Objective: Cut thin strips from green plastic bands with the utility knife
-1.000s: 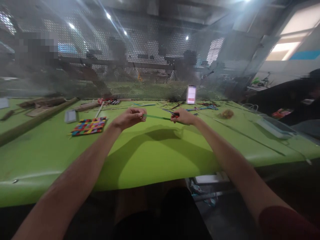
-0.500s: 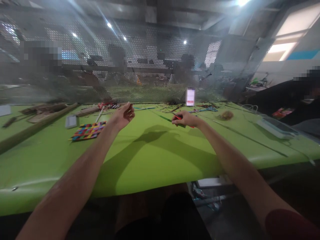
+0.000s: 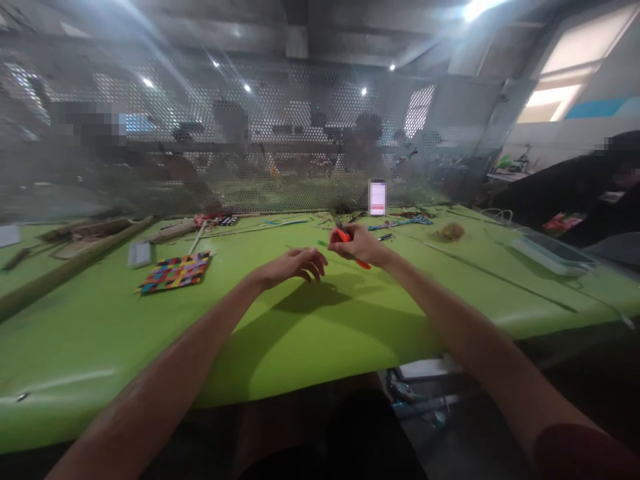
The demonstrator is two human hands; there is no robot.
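Observation:
My right hand is closed around a pair of red-handled scissors, held a little above the green table. My left hand hovers just to its left with the fingers loosely spread and nothing in them. A small bit of green strip shows on the table between the two hands. A woven mat of many coloured squares lies on the table left of my left hand.
A phone stands upright at the table's far edge against a perforated screen. Long brown sticks, a grey card, coloured strips and a tangle of fibre lie about. A person in dark clothes sits at the right.
My left hand let go of the green strip it was holding, lifted away, then dropped back open beside my right hand. My right hand kept the scissors.

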